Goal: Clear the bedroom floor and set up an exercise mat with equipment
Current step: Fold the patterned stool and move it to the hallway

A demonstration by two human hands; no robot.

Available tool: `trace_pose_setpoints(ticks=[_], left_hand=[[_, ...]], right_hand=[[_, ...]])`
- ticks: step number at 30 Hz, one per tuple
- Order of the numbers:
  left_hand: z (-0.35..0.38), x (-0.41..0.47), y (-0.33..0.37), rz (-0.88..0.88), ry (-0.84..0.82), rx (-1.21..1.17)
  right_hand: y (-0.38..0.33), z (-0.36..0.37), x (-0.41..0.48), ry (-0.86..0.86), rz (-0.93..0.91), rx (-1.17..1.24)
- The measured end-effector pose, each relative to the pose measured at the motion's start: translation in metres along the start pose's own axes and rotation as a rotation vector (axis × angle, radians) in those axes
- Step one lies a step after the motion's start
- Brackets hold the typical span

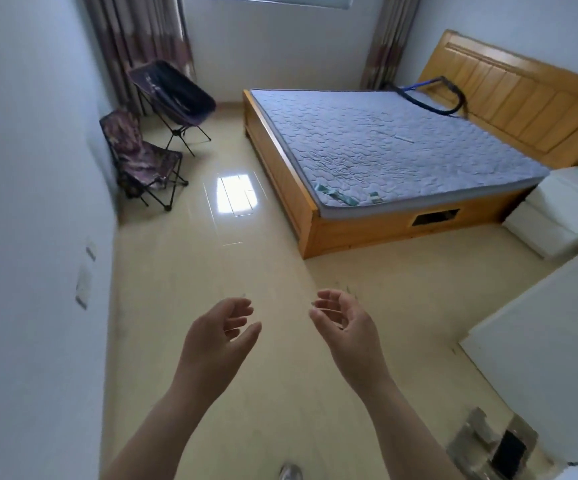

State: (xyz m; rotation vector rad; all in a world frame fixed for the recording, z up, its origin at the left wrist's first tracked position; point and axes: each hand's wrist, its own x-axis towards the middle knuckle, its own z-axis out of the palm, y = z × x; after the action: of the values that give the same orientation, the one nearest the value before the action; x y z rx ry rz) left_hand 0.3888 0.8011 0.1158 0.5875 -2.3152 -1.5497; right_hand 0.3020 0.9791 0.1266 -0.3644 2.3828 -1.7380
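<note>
My left hand (pixel 216 336) and my right hand (pixel 344 323) are held out in front of me over the beige tiled floor (pixel 253 258), palms turned toward each other, fingers loosely curled and apart, holding nothing. Two folding camp chairs stand on the floor by the left wall: a patterned one (pixel 138 157) nearer me and a dark one (pixel 173 95) behind it near the curtain. A blue and black looped band (pixel 426 95) lies on the mattress near the headboard. No mat is in view.
A wooden bed (pixel 310 230) with a grey quilted mattress fills the right half of the room. A white nightstand (pixel 557 216) sits beside it. White furniture (pixel 540 341) stands at the right. A small cluttered object (pixel 495 441) lies on the floor at the lower right.
</note>
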Motion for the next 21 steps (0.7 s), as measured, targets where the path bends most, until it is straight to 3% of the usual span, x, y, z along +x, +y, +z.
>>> trace_pose_setpoints(ticks=[21], left_hand=[[-0.055, 0.266, -0.005, -0.065, 0.367, 0.035]], right_hand=[[-0.047, 0.106, 0.321, -0.311, -0.206, 0.001]])
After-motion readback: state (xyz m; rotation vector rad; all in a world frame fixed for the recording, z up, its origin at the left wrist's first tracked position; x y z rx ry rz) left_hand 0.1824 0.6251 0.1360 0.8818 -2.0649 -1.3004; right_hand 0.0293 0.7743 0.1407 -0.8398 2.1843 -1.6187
